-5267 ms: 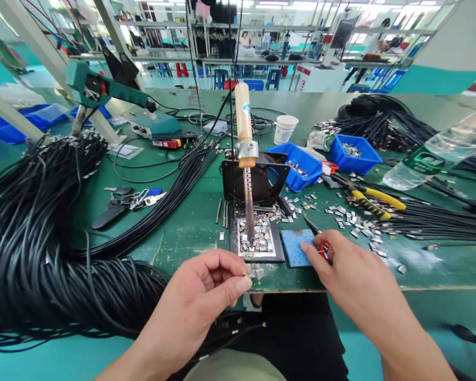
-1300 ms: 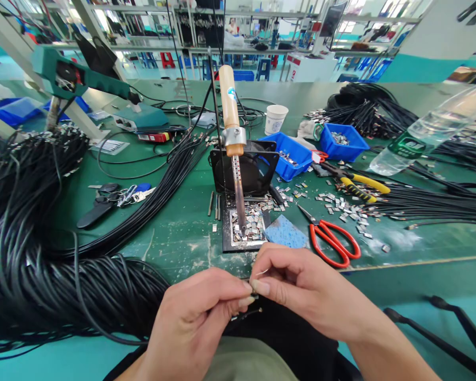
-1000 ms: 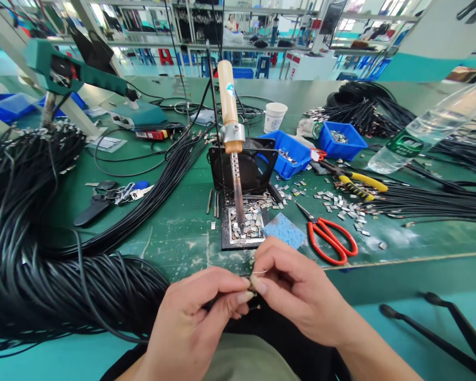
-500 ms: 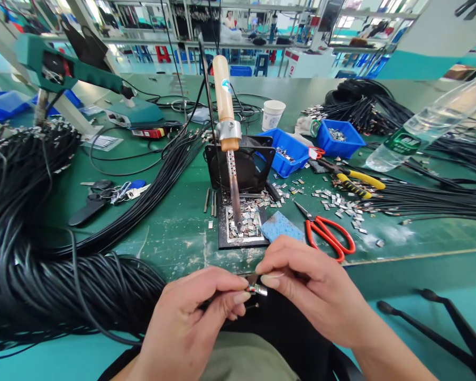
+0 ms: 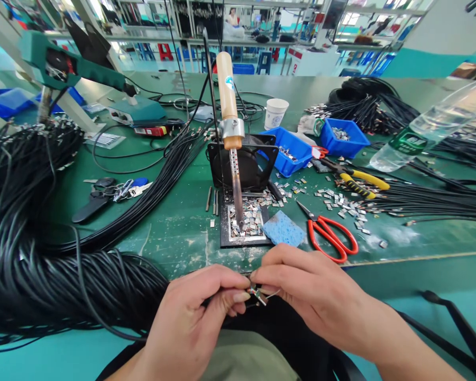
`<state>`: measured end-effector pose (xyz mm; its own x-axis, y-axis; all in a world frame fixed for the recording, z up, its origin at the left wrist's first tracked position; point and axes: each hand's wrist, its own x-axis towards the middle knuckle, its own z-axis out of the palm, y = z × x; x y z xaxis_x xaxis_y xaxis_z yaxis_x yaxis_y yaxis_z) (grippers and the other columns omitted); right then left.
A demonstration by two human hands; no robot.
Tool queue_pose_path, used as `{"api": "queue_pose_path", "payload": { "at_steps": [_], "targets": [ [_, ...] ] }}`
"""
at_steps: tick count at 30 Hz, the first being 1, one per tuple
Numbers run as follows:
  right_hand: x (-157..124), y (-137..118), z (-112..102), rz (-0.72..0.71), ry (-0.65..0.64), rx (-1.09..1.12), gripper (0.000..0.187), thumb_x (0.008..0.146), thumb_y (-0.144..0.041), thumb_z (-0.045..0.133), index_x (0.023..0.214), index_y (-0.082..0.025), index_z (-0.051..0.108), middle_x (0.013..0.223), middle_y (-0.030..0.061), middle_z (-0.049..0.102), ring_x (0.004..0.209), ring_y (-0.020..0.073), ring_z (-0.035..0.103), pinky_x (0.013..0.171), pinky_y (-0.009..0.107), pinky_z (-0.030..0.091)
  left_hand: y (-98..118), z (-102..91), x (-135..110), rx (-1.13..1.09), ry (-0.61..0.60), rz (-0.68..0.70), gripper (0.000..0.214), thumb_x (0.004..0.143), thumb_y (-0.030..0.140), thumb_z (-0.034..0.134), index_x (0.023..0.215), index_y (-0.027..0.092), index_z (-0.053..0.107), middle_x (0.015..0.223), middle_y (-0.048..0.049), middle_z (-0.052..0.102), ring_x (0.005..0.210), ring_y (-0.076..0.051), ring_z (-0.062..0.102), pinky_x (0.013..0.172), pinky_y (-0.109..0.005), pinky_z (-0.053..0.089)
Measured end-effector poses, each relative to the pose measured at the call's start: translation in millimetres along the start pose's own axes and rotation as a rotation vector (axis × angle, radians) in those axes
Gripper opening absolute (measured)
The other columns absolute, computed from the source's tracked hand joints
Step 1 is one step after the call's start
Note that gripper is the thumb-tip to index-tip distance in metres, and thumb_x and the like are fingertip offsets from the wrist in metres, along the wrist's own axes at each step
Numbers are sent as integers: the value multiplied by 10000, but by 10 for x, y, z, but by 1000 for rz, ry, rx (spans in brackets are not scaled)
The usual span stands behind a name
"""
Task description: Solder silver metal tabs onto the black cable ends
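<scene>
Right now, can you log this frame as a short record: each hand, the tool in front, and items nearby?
left hand: pinching a black cable end
right hand: fingertips on a small metal connector at that cable end
soldering iron: clamped tip-down over a tray of metal pieces
near right: blue sponge, red scissors
left: black cable bundle

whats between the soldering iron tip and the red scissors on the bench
In the head view, a blue sponge lies between the soldering iron tip and the red scissors, beside the black tray of metal clips.
</scene>
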<state>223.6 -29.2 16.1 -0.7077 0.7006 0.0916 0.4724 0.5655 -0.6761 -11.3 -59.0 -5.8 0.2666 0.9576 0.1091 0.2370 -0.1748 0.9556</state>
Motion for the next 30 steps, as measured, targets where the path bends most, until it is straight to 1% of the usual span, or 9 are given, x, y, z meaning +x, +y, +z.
{"api": "queue_pose_path", "payload": {
  "at_steps": [4, 7, 12, 16, 19, 24, 26, 27, 30],
  "targets": [
    [5, -7, -5, -15, -27, -75, 371, 1010, -14, 466, 1234, -271, 611, 1109, 17, 649, 859, 151, 625, 704, 292, 448, -4, 1, 13, 21, -10, 7, 245, 968, 72, 613, 917, 259, 763, 746, 50, 752, 643, -107, 725, 627, -160, 587],
    [8, -6, -8, -31, -49, -106, 349, 1016, -30, 459, 1232, -261, 609, 1106, 22, 653, 870, 160, 617, 704, 302, 435, 10, -3, 18, 28, -16, 9, 236, 970, 80, 611, 907, 253, 761, 735, 45, 748, 634, -112, 720, 617, -167, 583],
    [12, -7, -31, -74, -76, -157, 329, 1023, -37, 407, 1181, -229, 622, 1098, 42, 663, 863, 176, 607, 707, 318, 426, 8, -1, 17, 37, -32, 0, 240, 982, 91, 590, 927, 255, 756, 743, 39, 746, 636, -120, 714, 621, -185, 584],
    [32, -39, -71, -104, -111, -224, 352, 1033, -54, 357, 1169, -207, 643, 1058, 61, 677, 797, 188, 602, 653, 329, 409, -12, -12, 29, 55, -69, 3, 238, 1000, 103, 569, 932, 248, 745, 746, 32, 736, 638, -127, 703, 623, -200, 577],
    [70, -88, -105, -140, -129, -277, 364, 1055, -88, 325, 1154, -175, 664, 1025, 78, 685, 770, 205, 606, 625, 345, 410, -6, -32, 42, 113, -97, 44, 234, 1004, 98, 565, 926, 241, 733, 745, 32, 723, 643, -122, 691, 621, -195, 552],
    [111, -143, -142, -186, -153, -346, 371, 1068, -126, 327, 1149, -134, 689, 951, 94, 691, 703, 226, 598, 588, 368, 437, 10, -43, 42, 235, -95, 155, 229, 978, 52, 571, 955, 221, 723, 785, 16, 730, 672, -122, 682, 641, -192, 529],
    [85, -127, -146, -180, -139, -353, 369, 1053, -110, 336, 1154, -138, 690, 970, 105, 700, 708, 228, 613, 591, 365, 461, 14, -42, 41, 263, -78, 185, 226, 967, 40, 581, 973, 214, 726, 811, 6, 742, 682, -124, 686, 652, -193, 533],
    [62, -112, -143, -161, -108, -347, 368, 1044, -99, 342, 1153, -149, 689, 992, 108, 703, 725, 226, 628, 603, 359, 478, 16, -43, 42, 273, -64, 193, 221, 963, 41, 589, 977, 212, 728, 817, 2, 747, 683, -127, 689, 651, -194, 537],
    [-11, -68, -103, -22, 78, -243, 325, 1044, -93, 394, 1135, -206, 684, 1045, 92, 705, 815, 209, 665, 699, 333, 531, 27, -51, 47, 267, -5, 174, 199, 961, 65, 613, 969, 219, 738, 816, -2, 761, 677, -134, 708, 640, -194, 552]
  ]
}}
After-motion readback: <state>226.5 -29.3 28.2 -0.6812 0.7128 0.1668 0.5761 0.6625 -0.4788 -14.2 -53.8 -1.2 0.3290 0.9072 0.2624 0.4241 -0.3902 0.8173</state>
